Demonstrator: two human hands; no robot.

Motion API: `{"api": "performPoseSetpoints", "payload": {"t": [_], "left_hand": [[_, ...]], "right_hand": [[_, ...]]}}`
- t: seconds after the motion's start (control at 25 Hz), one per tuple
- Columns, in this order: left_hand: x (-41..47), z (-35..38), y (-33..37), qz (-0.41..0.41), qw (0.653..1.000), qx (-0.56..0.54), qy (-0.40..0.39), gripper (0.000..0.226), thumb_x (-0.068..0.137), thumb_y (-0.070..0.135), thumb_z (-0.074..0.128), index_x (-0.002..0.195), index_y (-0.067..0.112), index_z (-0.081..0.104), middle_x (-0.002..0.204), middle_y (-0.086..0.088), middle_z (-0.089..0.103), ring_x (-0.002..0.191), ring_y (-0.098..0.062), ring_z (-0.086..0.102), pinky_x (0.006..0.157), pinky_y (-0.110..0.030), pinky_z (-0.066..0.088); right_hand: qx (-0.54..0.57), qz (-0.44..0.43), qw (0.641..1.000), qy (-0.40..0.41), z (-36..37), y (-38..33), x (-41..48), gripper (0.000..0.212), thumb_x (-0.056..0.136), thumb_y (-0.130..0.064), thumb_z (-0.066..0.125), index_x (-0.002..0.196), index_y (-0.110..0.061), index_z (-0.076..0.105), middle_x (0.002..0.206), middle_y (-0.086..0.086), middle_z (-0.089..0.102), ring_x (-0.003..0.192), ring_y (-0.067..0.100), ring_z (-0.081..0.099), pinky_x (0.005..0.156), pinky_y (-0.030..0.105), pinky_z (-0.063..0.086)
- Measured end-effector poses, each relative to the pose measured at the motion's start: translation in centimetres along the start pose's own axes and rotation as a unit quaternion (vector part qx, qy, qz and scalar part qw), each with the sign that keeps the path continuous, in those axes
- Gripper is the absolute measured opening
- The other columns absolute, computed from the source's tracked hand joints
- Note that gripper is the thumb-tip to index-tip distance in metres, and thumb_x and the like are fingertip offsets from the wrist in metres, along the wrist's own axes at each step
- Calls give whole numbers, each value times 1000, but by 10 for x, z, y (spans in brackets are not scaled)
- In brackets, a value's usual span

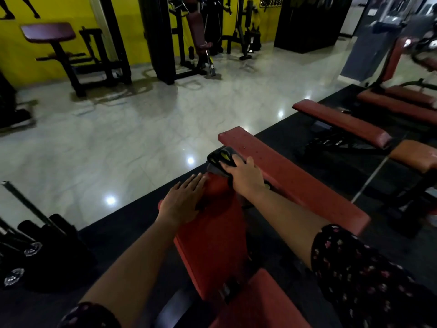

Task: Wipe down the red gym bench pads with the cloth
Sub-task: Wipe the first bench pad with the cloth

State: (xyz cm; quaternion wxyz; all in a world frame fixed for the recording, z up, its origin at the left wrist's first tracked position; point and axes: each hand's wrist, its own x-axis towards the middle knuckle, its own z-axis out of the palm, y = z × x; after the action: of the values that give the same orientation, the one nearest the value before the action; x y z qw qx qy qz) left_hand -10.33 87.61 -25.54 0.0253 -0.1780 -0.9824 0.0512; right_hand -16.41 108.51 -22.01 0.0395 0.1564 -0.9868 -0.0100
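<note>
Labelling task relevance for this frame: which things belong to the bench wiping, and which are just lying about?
In the job: cloth, right hand gripping it, left hand flat on the red pad.
Lying about: dumbbells, weight machines.

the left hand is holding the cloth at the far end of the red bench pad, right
Not the left: the head view shows the right hand holding the cloth at the far end of the red bench pad. The left hand lies flat on that pad.

dim | ceiling-light glare on floor [146, 129] | edges blurred, warped
</note>
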Motion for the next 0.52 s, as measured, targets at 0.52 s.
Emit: {"api": "performPoseSetpoints", "payload": {"t": [0.52], "left_hand": [[-12, 2, -4, 156, 986, 45, 26, 71, 89, 34, 57, 153, 28, 27, 158, 0, 32, 146, -25, 26, 118, -47, 25]], "right_hand": [[17, 46, 997, -58, -9, 6, -81, 62, 94, -16, 52, 150, -30, 31, 156, 6, 18, 129, 35, 34, 94, 45, 47]]}}
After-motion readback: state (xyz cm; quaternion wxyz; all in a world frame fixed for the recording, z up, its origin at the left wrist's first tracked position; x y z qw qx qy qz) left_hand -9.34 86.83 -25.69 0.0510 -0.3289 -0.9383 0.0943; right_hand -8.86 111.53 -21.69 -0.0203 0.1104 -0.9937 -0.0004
